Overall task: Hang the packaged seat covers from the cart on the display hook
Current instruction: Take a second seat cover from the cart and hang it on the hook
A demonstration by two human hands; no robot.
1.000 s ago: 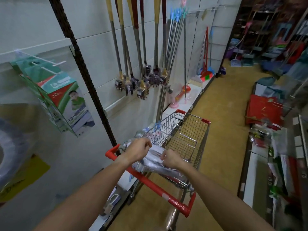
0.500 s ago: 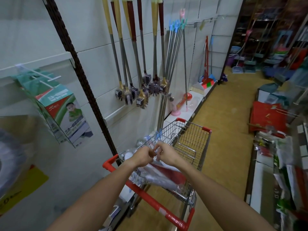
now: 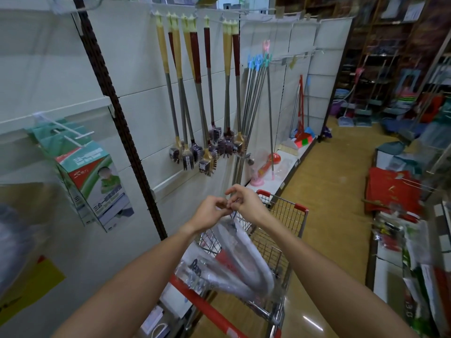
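Observation:
A packaged seat cover [image 3: 240, 262], a pale ring in a clear plastic bag, hangs from my two hands above the red-handled wire cart [image 3: 280, 230]. My left hand [image 3: 211, 212] and my right hand [image 3: 244, 200] pinch the bag's top together, touching each other. More clear packages lie in the cart under the lifted one. A white display hook [image 3: 66, 132] sticks out of the wall panel at the left, with green and white boxes [image 3: 97, 184] hanging on it. A blurred clear package with a pale ring [image 3: 12, 240] hangs at the far left edge.
Long-handled brushes [image 3: 195, 147] and metal poles [image 3: 253, 113] hang on the wall ahead. A dark slotted upright [image 3: 122, 123] runs down the wall beside the cart. Goods and red bags [image 3: 390, 191] line the right side of the aisle, with yellow floor [image 3: 329, 186] between.
My hands have lifted the seat cover package up out of the cart, and it now hangs below them. The view has tilted upward, showing the brush tops.

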